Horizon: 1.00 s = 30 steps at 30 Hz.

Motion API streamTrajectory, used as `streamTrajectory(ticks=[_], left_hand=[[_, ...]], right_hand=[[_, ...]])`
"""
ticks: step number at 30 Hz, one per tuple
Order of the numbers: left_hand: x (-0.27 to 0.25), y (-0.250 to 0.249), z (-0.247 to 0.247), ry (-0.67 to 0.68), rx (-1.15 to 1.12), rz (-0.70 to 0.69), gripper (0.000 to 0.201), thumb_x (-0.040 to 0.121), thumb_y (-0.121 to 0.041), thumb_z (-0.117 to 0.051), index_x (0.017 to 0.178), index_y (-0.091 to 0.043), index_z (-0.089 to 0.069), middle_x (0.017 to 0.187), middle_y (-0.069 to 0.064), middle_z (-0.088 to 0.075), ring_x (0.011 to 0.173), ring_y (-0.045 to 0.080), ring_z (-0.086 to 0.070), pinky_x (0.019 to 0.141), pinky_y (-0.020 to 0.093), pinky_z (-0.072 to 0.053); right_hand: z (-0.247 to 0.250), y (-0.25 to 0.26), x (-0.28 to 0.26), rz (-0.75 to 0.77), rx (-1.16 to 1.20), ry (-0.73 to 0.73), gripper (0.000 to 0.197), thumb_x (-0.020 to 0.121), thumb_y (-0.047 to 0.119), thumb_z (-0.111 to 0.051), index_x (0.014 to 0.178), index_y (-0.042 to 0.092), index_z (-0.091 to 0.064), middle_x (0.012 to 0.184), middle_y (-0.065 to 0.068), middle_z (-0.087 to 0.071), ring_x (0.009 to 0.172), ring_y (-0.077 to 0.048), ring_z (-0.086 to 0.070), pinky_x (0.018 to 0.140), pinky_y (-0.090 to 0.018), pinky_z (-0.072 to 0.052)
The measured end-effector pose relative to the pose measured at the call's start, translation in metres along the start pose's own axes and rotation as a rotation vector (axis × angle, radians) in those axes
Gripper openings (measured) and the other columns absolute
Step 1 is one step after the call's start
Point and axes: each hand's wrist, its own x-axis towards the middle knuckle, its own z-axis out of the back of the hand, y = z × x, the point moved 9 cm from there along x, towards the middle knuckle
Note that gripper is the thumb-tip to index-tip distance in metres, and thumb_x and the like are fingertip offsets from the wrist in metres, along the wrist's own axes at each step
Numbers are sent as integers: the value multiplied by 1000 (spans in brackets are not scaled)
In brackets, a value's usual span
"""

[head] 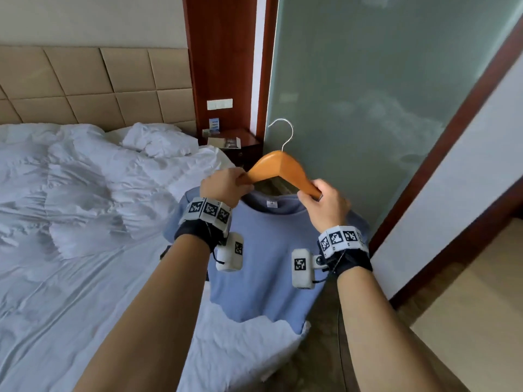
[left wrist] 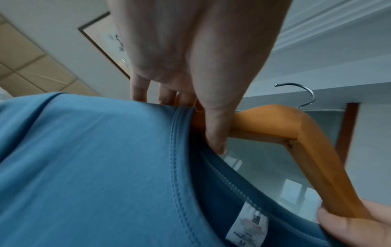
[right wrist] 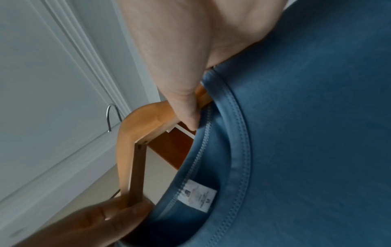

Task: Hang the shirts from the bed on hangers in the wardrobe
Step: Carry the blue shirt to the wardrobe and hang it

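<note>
STEP: seating blue cotton T-shirt (head: pixel 263 250) on orange wooden hanger (head: pixel 278 169), frame centre | left hand (head: pixel 223 186) and right hand (head: pixel 325 205) — each grips a hanger arm with collar | NEXT: likely settle shoulders — carry to wardrobe

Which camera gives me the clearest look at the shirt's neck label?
Right wrist: the neck label lies whole and close inside the collar of the blue shirt. Left wrist cuts it at the picture's bottom edge. Head shows only a small white patch.

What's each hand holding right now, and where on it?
Left hand grips the wooden hanger at its left arm end, right hand at its right end, each against the blue shirt collar.
</note>
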Motion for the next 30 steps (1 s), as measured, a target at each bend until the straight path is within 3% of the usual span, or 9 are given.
streamTrajectory(ticks=[2,4,7,11,13,16,22,28,30], left_hand=[[0,-48,-12,6,12,-64,25,87,-41,-66,107,-26,-66,98,5,-67,94,29,-62,81,38,-52],[-1,-95,-24,5,11,-114,24,85,-45,-68,104,-30,-66,97,4,-68,93,29,-64,79,39,-53],[-6,-167,-42,-5,-6,-181,24,81,-49,-70,100,-35,-67,95,2,-68,91,30,-64,75,37,-52],[-10,-261,-58,2,-42,-267,22,81,-45,-72,100,-34,-70,92,3,-67,89,32,-64,68,33,-45],[-8,-303,-65,16,-70,-312,17,81,-45,-71,92,-33,-68,86,2,-65,85,31,-62,66,31,-42],[-3,-360,-76,34,-74,-375,20,82,-50,-70,79,-33,-60,79,0,-60,78,29,-57,66,30,-39],[19,-480,-117,72,-48,-510,26,82,-52,-67,75,-29,-58,78,-1,-59,78,28,-55,65,30,-38],[54,-604,-170,80,-53,-649,21,81,-53,-68,89,-33,-67,92,0,-58,90,26,-54,70,33,-42],[66,-649,-187,105,-87,-708,18,83,-50,-69,85,-32,-64,90,-1,-57,86,23,-52,68,31,-39]], right_hand=[[43,-26,2,-21,-48,6,27,86,31,-65,68,27,-45,59,6,-47,61,-22,-48,64,-32,-38],[86,-50,5,-40,-88,9,20,86,25,-65,74,20,-50,59,3,-48,61,-27,-49,57,-30,-33],[150,-83,8,-67,-163,-13,11,85,17,-61,80,13,-51,66,-4,-56,66,-33,-53,57,-33,-36],[234,-116,14,-101,-261,-70,9,87,13,-54,81,11,-48,72,-6,-54,73,-37,-54,67,-40,-44],[273,-133,18,-113,-285,-86,11,90,17,-53,82,14,-47,73,-2,-54,75,-36,-55,71,-41,-44],[330,-160,23,-127,-332,-126,19,93,31,-55,85,14,-52,75,-3,-59,73,-32,-58,67,-37,-42],[422,-222,38,-196,-445,-225,27,91,44,-60,82,20,-57,77,1,-60,71,-24,-60,63,-35,-48],[507,-287,68,-320,-565,-272,27,85,34,-67,65,20,-54,74,3,-54,69,-23,-58,53,-28,-35],[535,-310,85,-362,-590,-270,26,82,29,-68,63,19,-53,75,3,-52,68,-23,-57,52,-27,-32]])
